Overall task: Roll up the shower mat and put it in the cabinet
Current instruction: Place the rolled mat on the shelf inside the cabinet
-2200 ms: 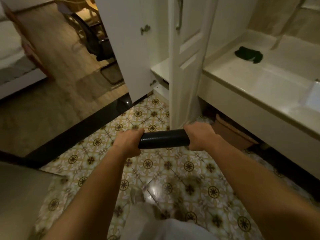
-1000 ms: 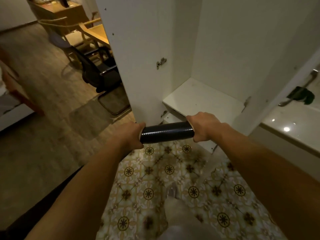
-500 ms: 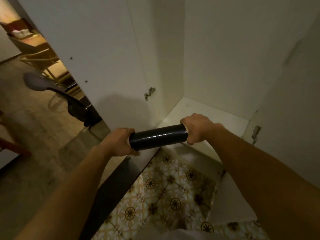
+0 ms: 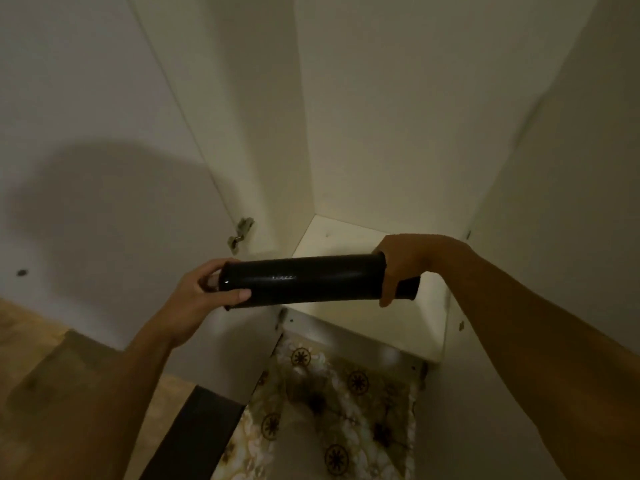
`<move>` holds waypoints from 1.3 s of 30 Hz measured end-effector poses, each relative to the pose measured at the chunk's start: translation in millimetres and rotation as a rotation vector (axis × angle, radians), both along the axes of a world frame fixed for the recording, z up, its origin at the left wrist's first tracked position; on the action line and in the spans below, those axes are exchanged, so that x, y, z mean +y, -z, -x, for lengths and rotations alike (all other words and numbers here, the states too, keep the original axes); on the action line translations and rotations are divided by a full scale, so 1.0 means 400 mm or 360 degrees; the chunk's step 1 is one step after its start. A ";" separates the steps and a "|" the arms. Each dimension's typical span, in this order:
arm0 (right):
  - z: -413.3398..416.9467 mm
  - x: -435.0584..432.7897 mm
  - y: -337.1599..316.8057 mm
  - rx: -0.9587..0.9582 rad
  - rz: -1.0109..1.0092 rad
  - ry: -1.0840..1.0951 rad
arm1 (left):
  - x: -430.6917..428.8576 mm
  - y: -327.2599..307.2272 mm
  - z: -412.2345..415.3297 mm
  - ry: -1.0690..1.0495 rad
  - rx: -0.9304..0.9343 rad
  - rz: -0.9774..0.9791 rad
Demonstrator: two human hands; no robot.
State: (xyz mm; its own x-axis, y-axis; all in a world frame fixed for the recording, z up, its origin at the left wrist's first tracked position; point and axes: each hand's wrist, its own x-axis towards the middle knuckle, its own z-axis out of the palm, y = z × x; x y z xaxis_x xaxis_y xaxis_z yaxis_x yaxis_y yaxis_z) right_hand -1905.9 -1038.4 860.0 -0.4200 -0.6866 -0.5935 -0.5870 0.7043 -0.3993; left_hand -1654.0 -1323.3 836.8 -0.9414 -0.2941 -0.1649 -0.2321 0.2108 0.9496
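Closer to the cabinet (image 4: pixel 398 140) now, the shower mat (image 4: pixel 303 282) hangs above the front of its bottom shelf (image 4: pixel 343 242). Left hand (image 4: pixel 204 296) loosely pinches one end with fingertips; right hand (image 4: pixel 401 268) stays clenched round the other, deeper in the opening. Long axis runs across the opening. It looks a tight, glossy black roll.

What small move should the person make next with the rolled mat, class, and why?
Probably lower the rolled mat onto the cabinet shelf and let go. Both the left hand and the right hand hold its ends level just above the bare shelf, with the door open.
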 end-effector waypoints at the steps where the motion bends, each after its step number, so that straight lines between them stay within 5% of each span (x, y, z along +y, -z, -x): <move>1: 0.031 -0.017 0.003 -0.0074 -0.0006 0.0059 | -0.026 0.019 0.044 -0.0059 0.0004 -0.0089; 11: 0.219 -0.007 0.186 -0.0986 0.1064 0.1511 | -0.207 0.197 0.407 -0.0642 -0.0239 -0.0824; 14: 0.252 -0.021 0.271 -0.1101 0.1199 0.1683 | -0.218 0.256 0.497 -0.0729 -0.0301 -0.1051; 22: 0.447 -0.120 0.475 -0.1103 0.1178 0.2126 | -0.258 0.457 0.832 -0.1049 -0.0529 -0.1436; 28: 0.821 -0.263 0.917 -0.0989 0.1145 0.2506 | -0.296 0.885 1.313 -0.1343 -0.0508 -0.1481; 34: 1.028 -0.374 1.210 -0.0754 0.1323 0.2612 | -0.357 1.143 1.560 -0.1348 -0.0334 -0.1397; 39: 1.053 -0.393 1.388 -0.0328 0.0933 0.2563 | -0.358 1.289 1.603 -0.1290 -0.0629 -0.1105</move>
